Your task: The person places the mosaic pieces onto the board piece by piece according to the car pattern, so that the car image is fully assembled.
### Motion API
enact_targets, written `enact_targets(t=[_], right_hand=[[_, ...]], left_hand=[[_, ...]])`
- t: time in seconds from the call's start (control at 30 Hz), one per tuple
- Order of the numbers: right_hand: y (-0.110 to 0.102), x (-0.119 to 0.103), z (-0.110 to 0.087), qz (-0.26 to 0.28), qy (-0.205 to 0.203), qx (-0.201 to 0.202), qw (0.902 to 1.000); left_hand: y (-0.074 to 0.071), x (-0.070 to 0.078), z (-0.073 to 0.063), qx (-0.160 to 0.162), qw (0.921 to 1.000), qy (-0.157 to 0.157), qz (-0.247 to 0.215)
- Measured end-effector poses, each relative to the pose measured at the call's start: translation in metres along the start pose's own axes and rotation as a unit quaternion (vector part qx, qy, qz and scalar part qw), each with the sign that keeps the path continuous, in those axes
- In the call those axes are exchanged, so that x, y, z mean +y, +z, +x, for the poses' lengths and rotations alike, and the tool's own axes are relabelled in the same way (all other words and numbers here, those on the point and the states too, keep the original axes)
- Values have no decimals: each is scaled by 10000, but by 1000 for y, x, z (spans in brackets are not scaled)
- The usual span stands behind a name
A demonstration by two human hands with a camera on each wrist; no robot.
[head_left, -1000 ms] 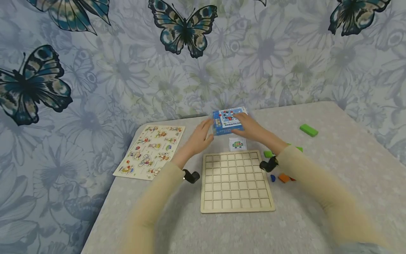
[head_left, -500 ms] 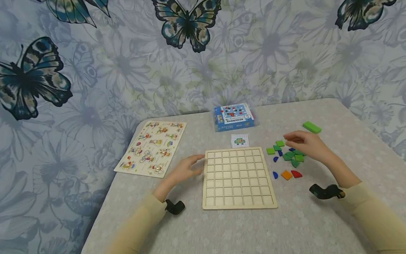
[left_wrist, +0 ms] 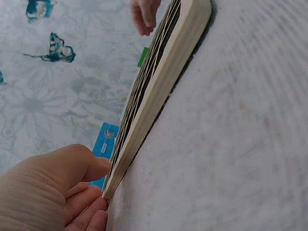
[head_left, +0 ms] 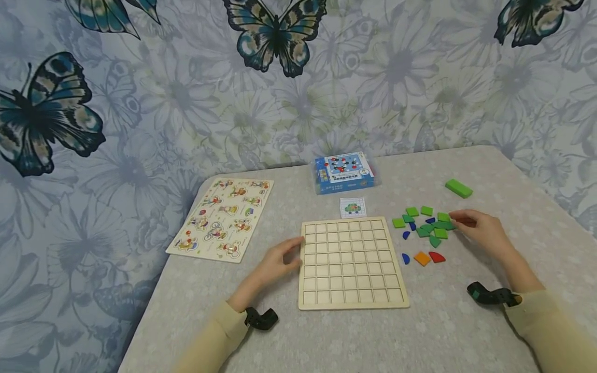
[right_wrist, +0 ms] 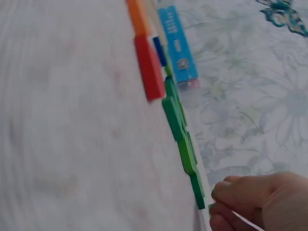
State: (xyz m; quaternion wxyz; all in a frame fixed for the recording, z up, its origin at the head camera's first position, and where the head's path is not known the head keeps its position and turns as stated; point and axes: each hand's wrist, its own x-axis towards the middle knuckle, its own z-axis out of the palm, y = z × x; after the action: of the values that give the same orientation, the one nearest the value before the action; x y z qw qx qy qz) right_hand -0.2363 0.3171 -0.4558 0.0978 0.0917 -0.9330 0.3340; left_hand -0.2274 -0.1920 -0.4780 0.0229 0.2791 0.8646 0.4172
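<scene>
The wooden grid board (head_left: 352, 264) lies flat on the table. At its left edge is my left hand (head_left: 275, 264), thumb and fingers apart in the head view, fingertips right at the rim. In the left wrist view the thumb (left_wrist: 91, 163) overlaps the board's edge. My right hand (head_left: 482, 230) is beside the pile of small tiles, its loosely bent fingertips at a light green square tile (head_left: 443, 217) and a dark green tile (head_left: 446, 225). More tiles lie around: blue half-rounds (head_left: 406, 258), an orange square (head_left: 422, 258) and a red quarter-round (head_left: 437, 257).
A small pattern card (head_left: 353, 207) lies behind the board, with a blue box (head_left: 345, 172) in clear wrap beyond it. To the left is a picture board (head_left: 221, 220) with cartoon figures. A long green block (head_left: 458, 188) lies at the back right. The wallpapered wall (head_left: 186, 114) borders the table.
Both hands have come back from the blue box. The left went down to the board's left edge; the right swung right to the tiles, then shifted slightly nearer and further right.
</scene>
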Motion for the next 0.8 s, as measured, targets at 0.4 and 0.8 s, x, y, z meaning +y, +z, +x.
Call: enact_targets(t=[0.4,0.8], right_hand=[[20,10,-5,-306,-537,714,9955],[24,11,-2,-378,-797,620,9942]], left_hand=[[3,0,-5,-76,9996,150,205],[1,0,-3,34,9989,343,327]])
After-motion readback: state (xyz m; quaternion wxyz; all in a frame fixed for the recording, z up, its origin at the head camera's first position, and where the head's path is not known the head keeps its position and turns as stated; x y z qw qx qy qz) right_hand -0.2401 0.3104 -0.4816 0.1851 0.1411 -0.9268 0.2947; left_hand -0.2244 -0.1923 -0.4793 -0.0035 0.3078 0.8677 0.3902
